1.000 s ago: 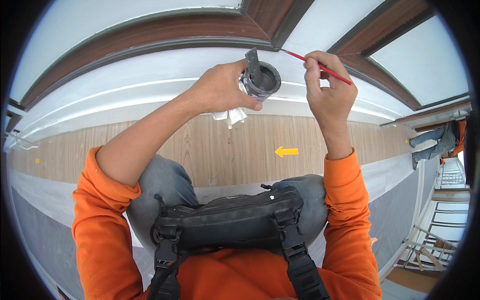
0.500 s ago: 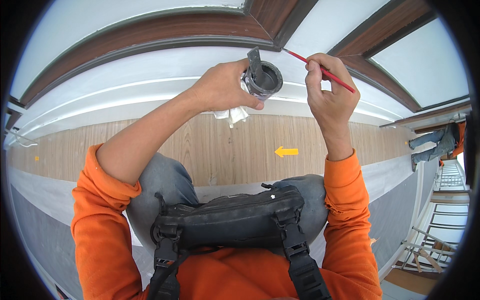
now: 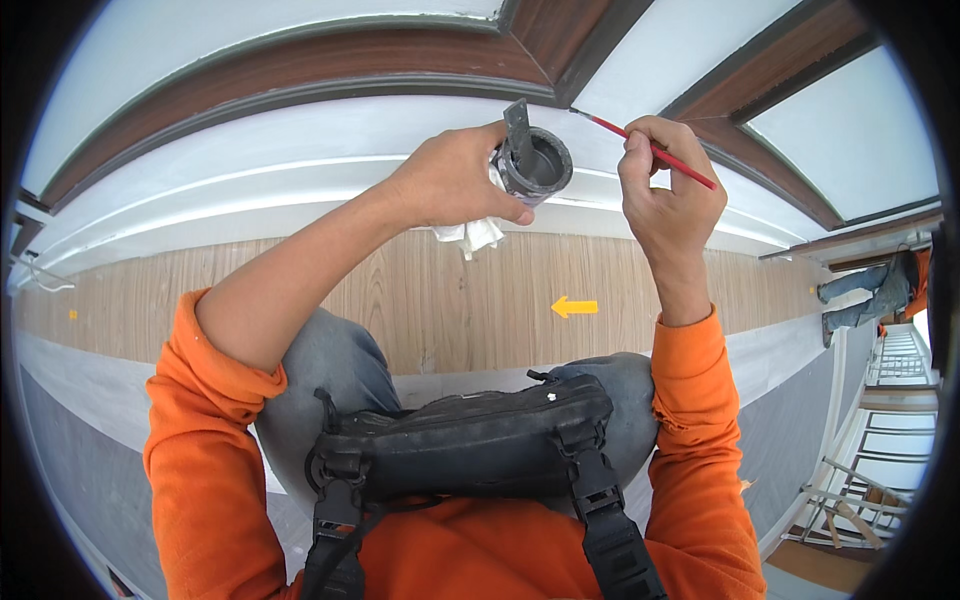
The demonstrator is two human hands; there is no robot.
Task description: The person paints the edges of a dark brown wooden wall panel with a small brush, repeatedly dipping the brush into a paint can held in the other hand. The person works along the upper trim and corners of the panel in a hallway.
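Note:
My left hand [image 3: 455, 175] grips a small can of dark grey paint [image 3: 542, 165], tilted toward me, with a flat grey stick [image 3: 517, 125] standing in it and a crumpled white cloth [image 3: 472, 237] under it. My right hand [image 3: 672, 180] is closed on a thin red-handled brush [image 3: 698, 172]. Its bristle tip is at or just below the corner of the dark grey edging [image 3: 563, 100] around the brown frame [image 3: 430, 60]; whether it touches is unclear. Below the frame runs a white ledge [image 3: 340, 135].
Wood-look floor [image 3: 440, 320] with a yellow arrow [image 3: 574, 306] lies before my knees. A black pouch [image 3: 460, 450] rests across my lap. At far right are a co-worker's jeans-clad legs [image 3: 862, 290] and orange top, metal racks [image 3: 855, 500] below. More framed white panels [image 3: 830, 130] are at upper right.
My hands, with the can and brush, have shifted slightly right in the picture, and the brush tip slightly down. The frame's corner also sits a little lower and further right.

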